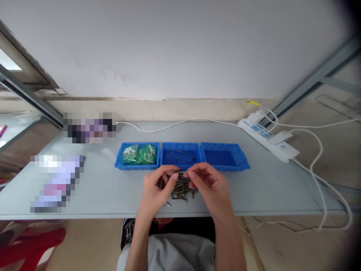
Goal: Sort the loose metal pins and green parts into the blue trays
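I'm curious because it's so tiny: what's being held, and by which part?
A thin metal piece, seemingly by its ends: left hand at one, right hand at the other.

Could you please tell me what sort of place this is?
Probably a small-parts workstation, perhaps in a workshop: three blue bins stand in a row on a grey table, with a pile of small metal parts in front.

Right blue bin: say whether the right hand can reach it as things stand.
Probably yes: the right blue bin sits just beyond the right hand, with nothing visible blocking the way, though that hand appears to pinch a thin metal pin.
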A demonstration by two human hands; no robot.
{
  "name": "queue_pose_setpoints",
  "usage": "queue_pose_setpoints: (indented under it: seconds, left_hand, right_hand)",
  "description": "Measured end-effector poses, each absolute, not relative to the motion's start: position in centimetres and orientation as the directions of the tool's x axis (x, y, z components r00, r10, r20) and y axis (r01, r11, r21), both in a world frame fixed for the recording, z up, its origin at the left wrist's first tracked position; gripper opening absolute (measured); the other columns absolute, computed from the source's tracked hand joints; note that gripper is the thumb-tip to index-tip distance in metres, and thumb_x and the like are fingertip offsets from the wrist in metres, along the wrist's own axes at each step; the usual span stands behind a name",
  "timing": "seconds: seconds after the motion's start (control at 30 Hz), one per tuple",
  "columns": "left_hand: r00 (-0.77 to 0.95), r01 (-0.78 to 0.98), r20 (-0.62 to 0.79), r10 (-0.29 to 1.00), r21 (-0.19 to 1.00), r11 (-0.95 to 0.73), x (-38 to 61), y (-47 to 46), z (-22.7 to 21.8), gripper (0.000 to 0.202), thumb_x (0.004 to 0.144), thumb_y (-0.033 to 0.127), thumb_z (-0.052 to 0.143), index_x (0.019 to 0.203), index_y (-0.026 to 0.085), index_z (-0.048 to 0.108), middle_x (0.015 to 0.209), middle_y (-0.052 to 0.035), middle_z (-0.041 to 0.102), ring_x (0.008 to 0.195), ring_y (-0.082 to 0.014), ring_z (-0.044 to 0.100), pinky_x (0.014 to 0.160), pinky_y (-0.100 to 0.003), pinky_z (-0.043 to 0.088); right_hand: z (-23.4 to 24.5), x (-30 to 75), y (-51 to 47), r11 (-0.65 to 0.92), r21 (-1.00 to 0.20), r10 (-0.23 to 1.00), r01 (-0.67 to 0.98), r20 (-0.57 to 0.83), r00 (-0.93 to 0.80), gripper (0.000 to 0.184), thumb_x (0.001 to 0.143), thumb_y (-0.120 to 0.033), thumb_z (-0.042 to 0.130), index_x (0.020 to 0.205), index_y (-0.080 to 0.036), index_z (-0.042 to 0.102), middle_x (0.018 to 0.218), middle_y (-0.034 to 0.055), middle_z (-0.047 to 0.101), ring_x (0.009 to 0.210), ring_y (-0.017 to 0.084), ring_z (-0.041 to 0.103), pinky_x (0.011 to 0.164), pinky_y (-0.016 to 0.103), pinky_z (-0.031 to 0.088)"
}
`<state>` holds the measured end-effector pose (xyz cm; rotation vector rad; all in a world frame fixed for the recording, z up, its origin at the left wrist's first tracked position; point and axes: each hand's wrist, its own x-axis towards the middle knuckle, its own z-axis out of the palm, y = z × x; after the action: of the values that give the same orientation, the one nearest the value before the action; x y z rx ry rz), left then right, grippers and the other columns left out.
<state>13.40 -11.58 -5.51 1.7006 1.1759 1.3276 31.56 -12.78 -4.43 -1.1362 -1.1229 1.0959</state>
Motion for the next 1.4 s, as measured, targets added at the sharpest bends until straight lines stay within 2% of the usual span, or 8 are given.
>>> queue_pose_setpoints:
  seconds: [0.1, 0.33, 0.53, 0.63, 0.77, 0.97, 1.27, 1.4]
  left_hand:
    - [0.090, 0.242, 0.373, 0.923, 0.891, -0.384, 13.5, -11.5, -5.6, 0.014, 0.103, 0.029, 0.071, 0.104, 0.021, 0.082, 0.074, 0.0001, 0.078, 0.055, -0.0107, 0.059, 0.057, -0.022, 0.047]
    - [0.003, 0.223, 0.402, 0.916, 0.892, -0.392, 13.4, -11.4, -5.9, 0.006, 0.101, 0.026, 0.075, 0.098, 0.022, 0.078, 0.070, 0.0033, 0.067, 0.055, -0.0095, 0.051, 0.056, -0.021, 0.043]
    - [-0.023, 0.253, 0.549, 0.836, 0.812, -0.526, 13.6, -11.3, -5.9, 0.011, 0.099, 0.019, 0.077, 0.091, 0.021, 0.070, 0.090, -0.0003, 0.076, 0.061, -0.0081, 0.058, 0.059, -0.020, 0.047]
    - [-0.022, 0.304, 0.552, 0.833, 0.798, -0.521, 13.7, -11.4, -6.2, 0.008, 0.100, 0.018, 0.075, 0.095, 0.021, 0.070, 0.093, -0.0009, 0.082, 0.058, -0.0077, 0.061, 0.058, -0.019, 0.050]
    - [0.007, 0.370, 0.522, 0.853, 0.791, -0.487, 13.8, -11.5, -6.6, 0.005, 0.098, 0.021, 0.078, 0.094, 0.022, 0.074, 0.083, 0.0014, 0.082, 0.054, -0.0078, 0.060, 0.057, -0.018, 0.051]
    - [0.007, 0.363, 0.474, 0.881, 0.819, -0.444, 13.6, -11.4, -6.4, 0.006, 0.098, 0.025, 0.078, 0.093, 0.022, 0.080, 0.067, 0.0038, 0.074, 0.050, -0.0093, 0.059, 0.055, -0.019, 0.050]
    - [0.051, 0.256, 0.461, 0.886, 0.852, -0.457, 13.5, -11.5, -5.7, 0.015, 0.100, 0.017, 0.073, 0.103, 0.022, 0.086, 0.098, -0.0033, 0.089, 0.060, -0.0116, 0.075, 0.065, -0.020, 0.062]
    - [0.066, 0.236, 0.480, 0.874, 0.844, -0.482, 13.3, -11.4, -5.8, 0.016, 0.100, 0.017, 0.072, 0.103, 0.022, 0.087, 0.107, -0.0072, 0.089, 0.077, -0.0177, 0.082, 0.071, -0.025, 0.066]
  right_hand:
    - [-4.6, 30.3, -12.6, 0.123, -0.986, 0.988, -0.111, 0.112, 0.103, 0.017, 0.093, -0.040, 0.082, 0.091, -0.024, 0.076, 0.080, 0.0004, 0.076, 0.060, 0.013, 0.064, 0.059, 0.025, 0.053]
    - [-4.8, 29.8, -12.2, 0.187, -0.975, 0.979, 0.118, 0.195, 0.063, 0.009, 0.095, -0.031, 0.074, 0.091, -0.024, 0.078, 0.076, -0.0014, 0.072, 0.065, 0.014, 0.062, 0.062, 0.024, 0.051]
    - [-4.6, 29.9, -12.3, 0.246, -0.922, 0.961, 0.298, 0.273, 0.050, 0.010, 0.098, -0.026, 0.070, 0.093, -0.024, 0.078, 0.082, -0.0008, 0.076, 0.067, 0.014, 0.064, 0.064, 0.025, 0.051]
    - [-4.5, 30.1, -12.5, 0.254, -0.910, 0.954, 0.327, 0.291, 0.069, 0.011, 0.101, -0.026, 0.068, 0.097, -0.024, 0.078, 0.086, -0.0003, 0.077, 0.070, 0.015, 0.064, 0.066, 0.026, 0.052]
    - [-4.2, 30.5, -12.7, 0.266, -0.908, 0.952, 0.324, 0.300, 0.056, 0.012, 0.103, -0.025, 0.066, 0.100, -0.025, 0.078, 0.089, 0.0004, 0.076, 0.073, 0.015, 0.064, 0.068, 0.027, 0.052]
    - [-3.9, 30.6, -12.9, 0.349, -0.893, 0.931, 0.283, 0.365, 0.002, 0.010, 0.103, -0.021, 0.067, 0.100, -0.026, 0.076, 0.091, -0.0006, 0.074, 0.073, 0.015, 0.063, 0.069, 0.028, 0.051]
    - [-4.1, 30.7, -12.7, 0.396, -0.875, 0.913, 0.279, 0.408, -0.016, 0.007, 0.097, -0.019, 0.075, 0.100, -0.026, 0.075, 0.092, -0.0009, 0.074, 0.068, 0.013, 0.060, 0.064, 0.027, 0.052]
    - [-3.9, 30.4, -12.7, 0.422, -0.864, 0.900, 0.274, 0.435, -0.013, 0.008, 0.098, -0.021, 0.076, 0.102, -0.027, 0.079, 0.092, 0.0012, 0.076, 0.069, 0.015, 0.063, 0.064, 0.028, 0.055]
